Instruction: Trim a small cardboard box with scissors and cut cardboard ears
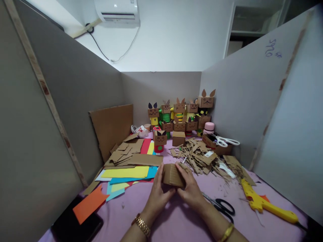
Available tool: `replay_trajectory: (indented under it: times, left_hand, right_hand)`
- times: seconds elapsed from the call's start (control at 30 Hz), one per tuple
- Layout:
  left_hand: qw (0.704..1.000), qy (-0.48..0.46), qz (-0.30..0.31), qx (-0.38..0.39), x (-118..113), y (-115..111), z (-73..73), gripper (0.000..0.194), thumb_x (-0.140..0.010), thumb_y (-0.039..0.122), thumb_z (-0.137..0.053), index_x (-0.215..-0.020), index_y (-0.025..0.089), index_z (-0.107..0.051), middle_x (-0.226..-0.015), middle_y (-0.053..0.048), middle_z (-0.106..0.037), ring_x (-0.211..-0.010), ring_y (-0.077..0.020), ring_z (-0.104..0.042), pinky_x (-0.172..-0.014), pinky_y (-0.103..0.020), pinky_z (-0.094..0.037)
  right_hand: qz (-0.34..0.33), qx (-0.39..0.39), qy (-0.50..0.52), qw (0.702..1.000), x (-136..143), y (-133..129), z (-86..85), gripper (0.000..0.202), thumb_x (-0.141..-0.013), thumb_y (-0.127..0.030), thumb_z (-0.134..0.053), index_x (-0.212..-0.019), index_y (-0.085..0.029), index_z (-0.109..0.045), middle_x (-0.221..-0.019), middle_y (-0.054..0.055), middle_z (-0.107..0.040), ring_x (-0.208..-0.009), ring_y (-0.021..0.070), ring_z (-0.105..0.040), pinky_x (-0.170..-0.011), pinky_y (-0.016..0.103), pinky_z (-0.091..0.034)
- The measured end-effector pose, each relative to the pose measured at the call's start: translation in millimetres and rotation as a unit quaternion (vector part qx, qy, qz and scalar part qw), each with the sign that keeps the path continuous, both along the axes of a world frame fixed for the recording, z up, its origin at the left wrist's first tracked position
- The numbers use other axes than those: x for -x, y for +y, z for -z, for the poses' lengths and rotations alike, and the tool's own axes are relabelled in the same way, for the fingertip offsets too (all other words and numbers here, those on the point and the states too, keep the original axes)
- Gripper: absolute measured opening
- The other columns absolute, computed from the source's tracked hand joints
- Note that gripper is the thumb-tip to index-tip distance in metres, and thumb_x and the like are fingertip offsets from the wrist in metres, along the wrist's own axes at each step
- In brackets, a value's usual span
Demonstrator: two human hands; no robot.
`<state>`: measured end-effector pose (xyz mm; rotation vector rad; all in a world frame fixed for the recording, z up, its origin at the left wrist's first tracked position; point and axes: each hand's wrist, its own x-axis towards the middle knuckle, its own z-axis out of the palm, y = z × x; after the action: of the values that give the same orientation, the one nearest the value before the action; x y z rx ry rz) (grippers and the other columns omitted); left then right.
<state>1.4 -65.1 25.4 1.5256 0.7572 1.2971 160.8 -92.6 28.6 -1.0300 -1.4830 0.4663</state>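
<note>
A small folded cardboard piece (173,175) is held between both hands, low in the middle of the head view. My left hand (160,188) wraps its left side, with the fingers along the edge and the thumb at the bottom. On the right side, my right hand (188,184) grips it the same way, and the two thumbs come close together below it. Black-handled scissors (223,205) lie beside my right forearm. Beyond the piece stand several cardboard figures with ears and drawn faces, the nearest one (160,138) on a red base, next to a plain cardboard box (178,138).
Cardboard scraps (195,154) are heaped at centre right. A yellow glue gun (267,203) lies at the right. Coloured sheets (126,172) and cardboard pieces (127,151) cover the left, near an orange sheet (90,204). Grey partitions (161,87) enclose the table.
</note>
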Motion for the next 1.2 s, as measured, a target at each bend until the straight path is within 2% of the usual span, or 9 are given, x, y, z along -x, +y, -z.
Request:
replay_trajectory:
  times: [0.17, 0.27, 0.33, 0.43, 0.5, 0.77, 0.9, 1.0, 1.2]
  left_hand:
    - [1.0, 0.01, 0.021, 0.007, 0, 5, 3.8, 0.078, -0.07, 0.029, -0.074, -0.138, 0.027, -0.037, -0.148, -0.01, -0.036, -0.136, -0.0272, -0.032, -0.113, -0.043, -0.024]
    - [0.999, 0.001, 0.028, 0.04, -1, 7, 0.6, 0.073, -0.072, 0.036, -0.071, -0.136, 0.026, -0.037, -0.14, -0.013, -0.045, -0.125, -0.0286, -0.048, -0.102, -0.042, -0.041]
    - [0.997, 0.0, 0.026, 0.066, -1, 7, -2.6, 0.071, -0.073, 0.041, -0.069, -0.135, 0.024, -0.039, -0.131, -0.014, -0.054, -0.114, -0.0285, -0.057, -0.093, -0.041, -0.048]
    - [0.995, 0.001, 0.004, 0.096, 0, 6, -5.7, 0.069, -0.072, 0.048, -0.068, -0.132, 0.022, -0.044, -0.124, -0.013, -0.059, -0.111, -0.0281, -0.058, -0.092, -0.04, -0.048]
    - [0.994, 0.006, -0.006, 0.107, 1, 6, -6.1, 0.065, -0.073, 0.052, -0.065, -0.128, 0.02, -0.049, -0.126, -0.013, -0.059, -0.114, -0.0288, -0.055, -0.095, -0.04, -0.046]
    - [0.996, 0.018, -0.016, 0.091, 2, 4, -5.6, 0.055, -0.08, 0.049, -0.058, -0.127, 0.021, -0.054, -0.139, -0.01, -0.051, -0.128, -0.0284, -0.044, -0.106, -0.041, -0.036]
    - [0.998, 0.028, -0.015, 0.053, -1, 8, -1.2, 0.05, -0.08, 0.042, -0.06, -0.125, 0.02, -0.056, -0.137, -0.01, -0.055, -0.129, -0.0277, -0.044, -0.11, -0.043, -0.031]
    - [0.999, 0.038, -0.007, 0.03, -3, 12, 5.0, 0.047, -0.08, 0.035, -0.061, -0.124, 0.022, -0.057, -0.136, -0.009, -0.055, -0.129, -0.0262, -0.045, -0.111, -0.044, -0.028]
    - [0.998, 0.058, -0.004, 0.017, -3, 13, 8.3, 0.046, -0.079, 0.028, -0.059, -0.125, 0.023, -0.057, -0.136, -0.008, -0.055, -0.129, -0.0253, -0.045, -0.111, -0.045, -0.028]
  right_hand:
    - [-0.019, 0.004, 0.003, 1.0, 0, -3, -3.1, 0.08, -0.061, -0.004, -0.065, -0.135, -0.028, -0.047, -0.14, 0.005, -0.047, -0.132, 0.026, -0.036, -0.114, 0.046, -0.02]
    - [-0.011, 0.025, 0.037, 0.999, -1, -2, -2.6, 0.078, -0.067, -0.016, -0.071, -0.138, -0.028, -0.042, -0.146, 0.007, -0.04, -0.136, 0.0275, -0.03, -0.113, 0.048, -0.019]
    - [-0.016, 0.047, 0.067, 0.996, -1, 0, -1.6, 0.078, -0.071, -0.028, -0.072, -0.141, -0.027, -0.037, -0.149, 0.009, -0.035, -0.135, 0.0293, -0.032, -0.11, 0.049, -0.028]
    - [-0.053, 0.084, 0.104, 0.99, -2, 3, -1.1, 0.076, -0.075, -0.042, -0.069, -0.141, -0.024, -0.036, -0.139, 0.013, -0.048, -0.119, 0.0298, -0.053, -0.095, 0.046, -0.046]
    - [-0.067, 0.101, 0.122, 0.985, -3, 5, -1.4, 0.074, -0.075, -0.047, -0.068, -0.139, -0.023, -0.04, -0.127, 0.013, -0.059, -0.108, 0.029, -0.06, -0.089, 0.044, -0.05]
    - [-0.075, 0.096, 0.135, 0.983, -8, 6, -0.2, 0.073, -0.078, -0.051, -0.065, -0.14, -0.025, -0.038, -0.138, 0.011, -0.05, -0.121, 0.0285, -0.05, -0.098, 0.045, -0.042]
    - [-0.066, 0.061, 0.118, 0.989, -11, 15, 2.7, 0.076, -0.076, -0.047, -0.067, -0.142, -0.028, -0.033, -0.149, 0.006, -0.036, -0.135, 0.0239, -0.033, -0.109, 0.042, -0.028]
    - [-0.037, 0.052, 0.107, 0.992, -16, 25, 6.9, 0.068, -0.077, -0.043, -0.067, -0.138, -0.027, -0.042, -0.147, 0.005, -0.04, -0.138, 0.0222, -0.027, -0.114, 0.042, -0.016]
    - [0.016, 0.061, 0.097, 0.993, -20, 29, 15.1, 0.052, -0.081, -0.036, -0.059, -0.131, -0.024, -0.052, -0.135, 0.007, -0.055, -0.129, 0.0262, -0.043, -0.112, 0.048, -0.022]
